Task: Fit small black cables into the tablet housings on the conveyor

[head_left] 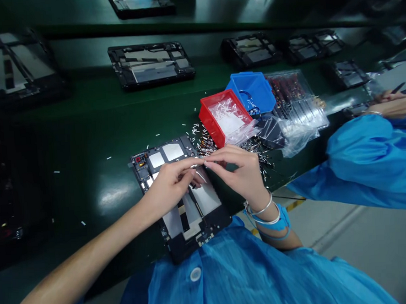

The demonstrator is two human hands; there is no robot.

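Observation:
An opened tablet lies at a slant in front of me, its inner boards and pale panels showing. Above its right side, my left hand is closed, with its index finger reaching to the fingertips of my right hand. That right hand is pinched, thumb against index finger, where the two hands meet. Whatever is between the fingertips is too small to name. Under the left fingers a bit of something dark and a thin pale curve show, partly hidden. The right wrist wears bangles and a blue band.
A red bin with small white strips stands beside a blue bin. Loose small leaded parts and plastic bags lie nearby. More opened tablets line the back. At right, a co-worker's hand holds a dark tool.

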